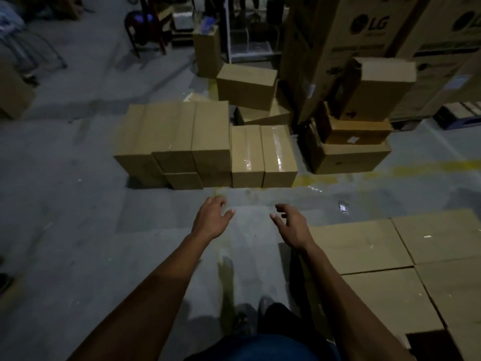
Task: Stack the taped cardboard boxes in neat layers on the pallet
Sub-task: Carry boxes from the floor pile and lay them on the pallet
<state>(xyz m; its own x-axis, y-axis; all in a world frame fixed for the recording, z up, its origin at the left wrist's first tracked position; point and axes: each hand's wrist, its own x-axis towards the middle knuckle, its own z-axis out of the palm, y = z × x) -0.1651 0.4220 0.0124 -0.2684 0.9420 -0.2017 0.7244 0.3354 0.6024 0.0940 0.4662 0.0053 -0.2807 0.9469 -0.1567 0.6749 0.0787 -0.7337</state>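
Note:
A cluster of taped cardboard boxes [179, 136] stands on the grey floor ahead of me, and the two at its right end [263, 155] show shiny clear tape on top. At my lower right lies a flat layer of boxes [385, 259] packed edge to edge; whatever they rest on is hidden beneath them. My left hand [212, 220] and my right hand [291, 225] reach forward over bare floor with fingers loosely spread. Both hold nothing. They hang well short of the cluster.
Loose and open cartons [348, 142] pile up at the right behind the cluster. Tall LG boxes [364, 29] rise at the back right. A chair [148, 24] and metal frames stand at the back. A yellow floor line [377, 170] runs right. My feet [260, 313] are below.

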